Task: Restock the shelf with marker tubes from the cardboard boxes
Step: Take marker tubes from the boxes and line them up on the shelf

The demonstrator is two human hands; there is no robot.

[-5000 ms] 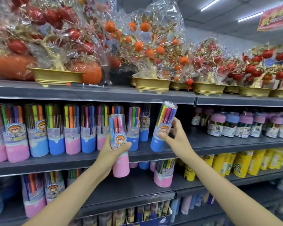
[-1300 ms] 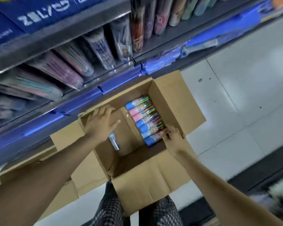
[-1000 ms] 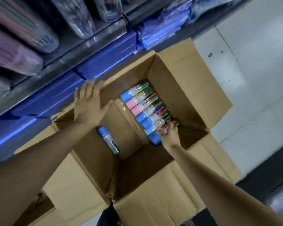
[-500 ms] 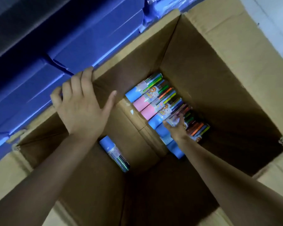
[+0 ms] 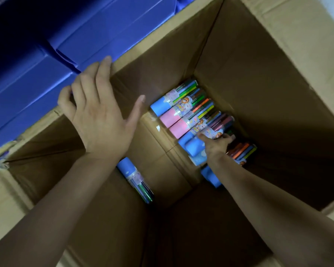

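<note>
My right hand [image 5: 215, 146] is deep in the box [image 5: 258, 78], fingers curled around a blue tube [image 5: 198, 140] in the row lying on the bottom. My left hand [image 5: 98, 114] rests spread on the box's far rim, holding nothing. One more tube [image 5: 134, 179] lies alone below it, beside the blue shelf base [image 5: 46, 54].

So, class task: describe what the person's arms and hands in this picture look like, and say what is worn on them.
Both forearms are bare as far as the frame shows, with no sleeve or watch. The left hand has no glove or visible ring, and its nails look short and unpainted. The right hand is also gloveless, and too dim for finer detail.
</note>
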